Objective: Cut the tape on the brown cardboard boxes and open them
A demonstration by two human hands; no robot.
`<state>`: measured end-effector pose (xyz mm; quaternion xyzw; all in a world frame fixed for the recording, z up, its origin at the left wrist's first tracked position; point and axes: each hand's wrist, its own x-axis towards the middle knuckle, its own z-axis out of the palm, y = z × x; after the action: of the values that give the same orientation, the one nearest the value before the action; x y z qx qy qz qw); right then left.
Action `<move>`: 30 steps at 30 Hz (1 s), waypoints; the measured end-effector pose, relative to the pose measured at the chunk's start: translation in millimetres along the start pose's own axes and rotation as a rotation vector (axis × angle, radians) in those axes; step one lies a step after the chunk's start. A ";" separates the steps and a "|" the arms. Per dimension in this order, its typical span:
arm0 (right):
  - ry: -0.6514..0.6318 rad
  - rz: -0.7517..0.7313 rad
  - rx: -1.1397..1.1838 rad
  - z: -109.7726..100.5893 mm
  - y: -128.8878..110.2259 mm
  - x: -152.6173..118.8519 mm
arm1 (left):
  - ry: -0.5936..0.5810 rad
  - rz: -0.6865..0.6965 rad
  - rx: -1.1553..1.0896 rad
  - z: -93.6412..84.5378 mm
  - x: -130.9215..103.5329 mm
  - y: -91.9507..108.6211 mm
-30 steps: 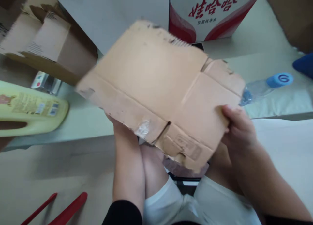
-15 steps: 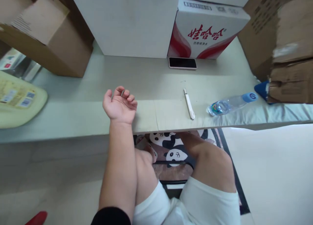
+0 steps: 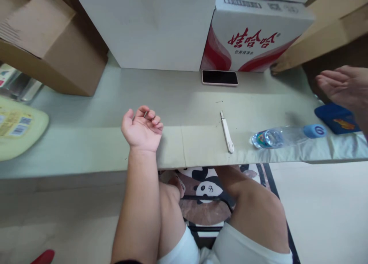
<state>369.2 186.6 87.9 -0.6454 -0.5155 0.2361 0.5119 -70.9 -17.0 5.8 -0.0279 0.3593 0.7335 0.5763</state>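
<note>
My left hand [image 3: 143,129] rests palm up on the cloth-covered table [image 3: 138,91], its fingers loosely curled and apart, holding nothing. At the right edge my right hand [image 3: 346,84] reaches in with its fingers stretched out, blurred and partly cut off by the frame. Close behind it is a brown cardboard box [image 3: 324,34]; I cannot tell whether they touch. Below that hand sits a blue packet [image 3: 337,118]. A clear water bottle [image 3: 290,136] with a blue cap lies on its side, left of the packet. A white-handled scalpel [image 3: 227,133] lies between the bottle and my left hand.
A phone [image 3: 220,77] lies before a white and red carton [image 3: 253,38]. Left of that stands a large white box [image 3: 158,30]. Another cardboard box [image 3: 74,57] and a pale yellow bottle [image 3: 25,130] occupy the left side. The table's front edge runs above my knees.
My right hand has come into view at the right. The torn cardboard there has shifted up and back, uncovering more of the blue packet. The left hand stays put; the view has shifted slightly.
</note>
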 end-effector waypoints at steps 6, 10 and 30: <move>0.165 0.439 0.046 -1.0 26.4 -13.3 | -0.016 -0.014 -0.023 0.6 1.4 -0.8; 0.141 0.383 0.030 -14.5 -6.0 -32.8 | -0.050 -0.015 -0.049 -4.1 -5.1 3.8; -1.076 -0.767 -0.146 359.4 -165.9 -274.5 | -0.033 0.143 -0.303 -43.9 -16.0 60.3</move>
<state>-98.3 78.5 45.7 -0.2413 -0.9070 0.2908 0.1858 -134.1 -59.4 10.5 -0.0766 0.2363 0.8187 0.5177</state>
